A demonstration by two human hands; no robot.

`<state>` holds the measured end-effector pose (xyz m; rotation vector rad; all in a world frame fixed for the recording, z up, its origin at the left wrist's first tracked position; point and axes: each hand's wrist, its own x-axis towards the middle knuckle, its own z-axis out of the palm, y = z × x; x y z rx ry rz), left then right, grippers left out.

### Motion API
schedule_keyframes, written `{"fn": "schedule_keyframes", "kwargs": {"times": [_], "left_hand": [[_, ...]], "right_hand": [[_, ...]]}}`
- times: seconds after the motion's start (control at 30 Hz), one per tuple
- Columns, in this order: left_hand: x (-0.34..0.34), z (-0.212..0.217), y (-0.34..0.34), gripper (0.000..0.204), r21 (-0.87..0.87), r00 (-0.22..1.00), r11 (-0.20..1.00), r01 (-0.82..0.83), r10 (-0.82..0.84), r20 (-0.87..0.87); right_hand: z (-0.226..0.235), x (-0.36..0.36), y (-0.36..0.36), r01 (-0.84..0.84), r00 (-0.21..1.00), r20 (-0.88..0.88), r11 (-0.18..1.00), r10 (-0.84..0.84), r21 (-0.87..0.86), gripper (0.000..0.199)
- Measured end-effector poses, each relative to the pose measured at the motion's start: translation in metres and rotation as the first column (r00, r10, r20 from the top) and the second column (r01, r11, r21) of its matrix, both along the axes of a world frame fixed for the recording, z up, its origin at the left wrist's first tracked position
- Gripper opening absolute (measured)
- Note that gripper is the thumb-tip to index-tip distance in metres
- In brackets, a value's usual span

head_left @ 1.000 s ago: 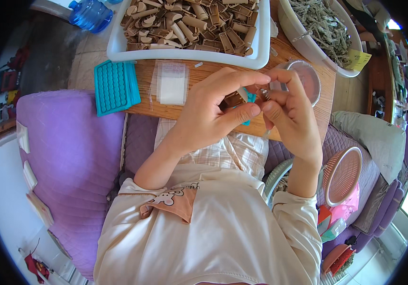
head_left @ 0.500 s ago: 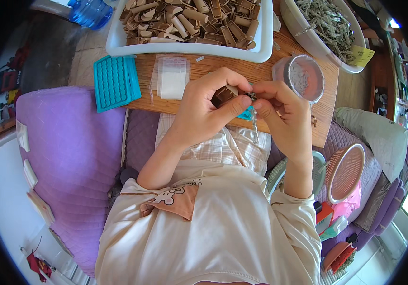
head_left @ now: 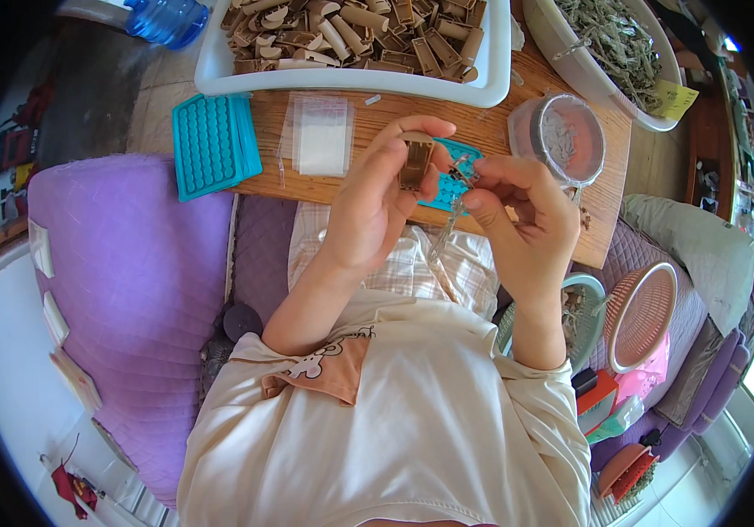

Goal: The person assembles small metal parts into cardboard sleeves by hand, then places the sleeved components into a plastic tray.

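Observation:
My left hand [head_left: 361,211] grips a brown half-round plastic casing [head_left: 416,162], its hollow side turned up between thumb and fingers. In my right hand [head_left: 522,204] a small dark and silvery part [head_left: 459,170] is pinched between thumb and forefinger. From it dangles a clear, wire-like strand [head_left: 444,239] over my lap. The casing and the small part are apart. Beneath both hands lies a teal ridged tray [head_left: 438,198] at the front edge of the wooden table [head_left: 473,123], partly hidden by my fingers.
A white tub [head_left: 342,83] heaped with brown casings [head_left: 351,39] stands at the back. Right of it are a basin [head_left: 561,63] of tangled clear strands and a round container [head_left: 528,132] of small white pieces. Teal trays [head_left: 215,147] and plastic bags [head_left: 320,145] lie left; baskets [head_left: 640,316] stand right.
My hands have moved apart. The casing has turned upright in my left hand, and the small part with its strand now hangs from my right hand alone. The teal tray shows more.

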<state>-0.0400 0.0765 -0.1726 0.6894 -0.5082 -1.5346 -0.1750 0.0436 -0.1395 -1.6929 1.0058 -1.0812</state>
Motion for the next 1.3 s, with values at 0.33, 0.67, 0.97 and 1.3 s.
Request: {"fn": "schedule_keyframes", "kwargs": {"times": [0.33, 0.67, 0.97, 1.3], "left_hand": [[-0.013, -0.001, 0.013, 0.040, -0.167, 0.997, 0.985, -0.049, 0.039, -0.066], [-0.014, 0.000, 0.020, 0.043, -0.056, 1.000, 0.998, -0.009, 0.008, -0.028], [-0.012, 0.001, 0.019, 0.037, -0.106, 0.937, 0.981, -0.160, 0.185, 0.297], [-0.005, -0.010, 0.019, 0.032, 0.081, 0.964, 0.985, -0.156, 0.169, -0.207]], "right_hand": [[0.004, 0.004, 0.014, 0.041, 0.989, -0.124, 0.945, -0.085, -0.325, 0.016], [-0.006, 0.001, 0.018, -0.070, 0.985, -0.172, 0.946, 0.015, -0.317, 0.014], [-0.036, 0.010, 0.029, -0.049, 0.975, 0.221, 0.980, 0.006, 0.192, 0.024], [-0.039, 0.013, 0.023, -0.119, 0.979, 0.199, 0.910, 0.041, 0.397, 0.042]]}}
